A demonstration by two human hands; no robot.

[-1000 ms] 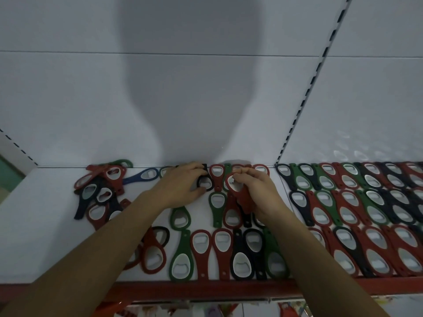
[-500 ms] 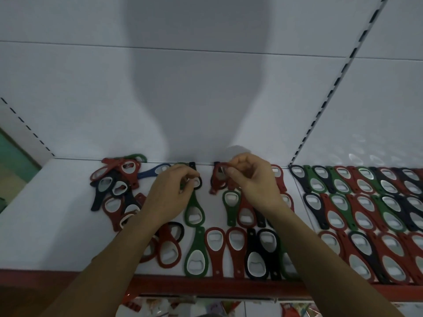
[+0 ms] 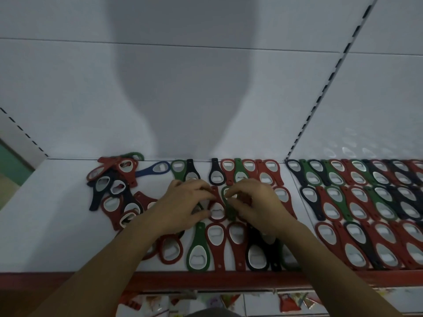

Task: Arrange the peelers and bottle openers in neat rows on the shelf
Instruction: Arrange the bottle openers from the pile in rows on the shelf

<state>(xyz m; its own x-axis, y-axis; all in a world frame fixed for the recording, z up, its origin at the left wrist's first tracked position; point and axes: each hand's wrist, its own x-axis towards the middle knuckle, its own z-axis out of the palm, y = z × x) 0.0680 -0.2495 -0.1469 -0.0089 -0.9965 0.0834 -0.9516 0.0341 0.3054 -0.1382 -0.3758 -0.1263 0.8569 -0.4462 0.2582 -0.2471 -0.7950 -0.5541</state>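
Red, green, black and blue bottle openers lie flat on a white shelf [image 3: 52, 243]. Both hands rest over the middle row. My left hand [image 3: 183, 207] pinches the top of a red opener [image 3: 216, 211] with thumb and fingers. My right hand [image 3: 254, 202] pinches a green opener [image 3: 229, 207] lying right beside it. A back row [image 3: 242, 171] and a front row [image 3: 219, 245] of openers sit around the hands. A loose, untidy pile of openers [image 3: 114, 188] lies at the back left.
Three tidy rows of openers [image 3: 366, 202] fill the shelf bay to the right, past a slotted upright [image 3: 320, 97]. The shelf has a red front lip [image 3: 229, 280]. Packaged goods [image 3: 293, 300] show on the level below. A white back panel rises behind.
Both hands came down from the back row to the middle row. The openers they held at the back now lie in that row, and each hand now pinches a middle-row opener.
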